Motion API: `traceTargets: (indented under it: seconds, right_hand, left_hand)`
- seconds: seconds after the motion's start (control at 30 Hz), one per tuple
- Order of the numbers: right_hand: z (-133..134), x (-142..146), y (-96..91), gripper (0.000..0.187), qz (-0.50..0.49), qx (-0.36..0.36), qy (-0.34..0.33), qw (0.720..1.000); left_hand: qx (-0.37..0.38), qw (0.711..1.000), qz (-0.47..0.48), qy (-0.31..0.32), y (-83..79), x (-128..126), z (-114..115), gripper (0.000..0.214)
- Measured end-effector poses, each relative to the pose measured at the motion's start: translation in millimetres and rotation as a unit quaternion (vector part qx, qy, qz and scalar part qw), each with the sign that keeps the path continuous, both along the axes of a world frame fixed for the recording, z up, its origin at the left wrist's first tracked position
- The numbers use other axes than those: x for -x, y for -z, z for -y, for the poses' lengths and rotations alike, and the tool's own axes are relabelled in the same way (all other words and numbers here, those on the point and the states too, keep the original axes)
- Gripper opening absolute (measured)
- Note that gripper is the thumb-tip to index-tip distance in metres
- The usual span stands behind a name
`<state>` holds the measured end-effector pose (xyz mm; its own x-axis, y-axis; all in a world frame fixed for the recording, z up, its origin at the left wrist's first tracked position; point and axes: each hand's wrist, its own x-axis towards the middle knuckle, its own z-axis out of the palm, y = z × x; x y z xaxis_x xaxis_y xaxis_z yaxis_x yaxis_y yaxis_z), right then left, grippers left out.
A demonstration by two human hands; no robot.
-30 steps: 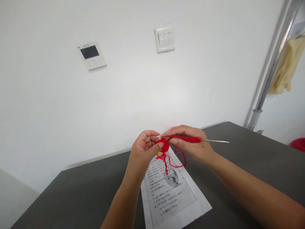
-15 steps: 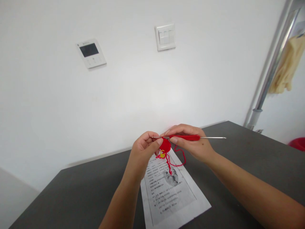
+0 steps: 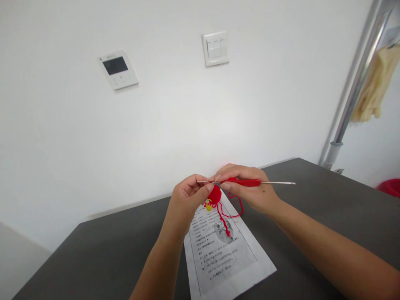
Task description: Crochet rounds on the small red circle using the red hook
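My left hand point(image 3: 187, 198) is closed in a pinch on a small round red crochet piece point(image 3: 215, 194) held above the table. A yellow marker point(image 3: 208, 206) hangs at its lower edge, and a red yarn tail point(image 3: 225, 220) dangles from it onto the paper. My right hand point(image 3: 250, 189) is closed around a crochet hook with a red handle point(image 3: 244, 182). The hook lies nearly level, its metal tip reaching left over the red piece to my left fingertips, its bare metal end point(image 3: 279, 183) pointing right.
A printed sheet point(image 3: 223, 254) lies on the dark grey table point(image 3: 93, 258) under my hands. Behind is a white wall with a switch plate point(image 3: 215, 48) and a small control panel point(image 3: 118, 70). A metal pole point(image 3: 353, 96), cream cloth point(image 3: 375, 87) and a red object point(image 3: 390, 186) stand right.
The hook has slid slightly left and levelled out. The red piece has turned a little in my left fingers, and the yarn tail now hangs lower over the paper.
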<state>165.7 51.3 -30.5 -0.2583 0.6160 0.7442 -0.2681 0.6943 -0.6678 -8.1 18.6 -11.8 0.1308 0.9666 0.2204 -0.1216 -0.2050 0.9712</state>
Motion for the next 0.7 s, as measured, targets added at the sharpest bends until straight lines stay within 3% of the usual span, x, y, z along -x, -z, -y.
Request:
traceTargets:
  seconds: [0.13, 0.5, 0.7]
  right_hand:
    - [-0.9, 0.6, 2.0, 0.008, -0.002, -0.032, 0.023, 0.999]
    - [-6.1, 1.7, 8.5, 0.007, 0.002, -0.031, 0.112, 0.993]
    - [-11.0, -4.2, 3.6, 0.008, 0.086, 0.009, 0.083, 0.993]
  left_hand:
    - [-0.001, 1.0, -0.011, 0.001, 1.5, 0.2, -0.8, 0.021]
    - [0.008, 0.999, -0.044, 0.011, 1.0, -1.0, -5.3, 0.022]
    - [-0.036, 0.996, -0.06, -0.062, 1.6, 2.5, -11.5, 0.016]
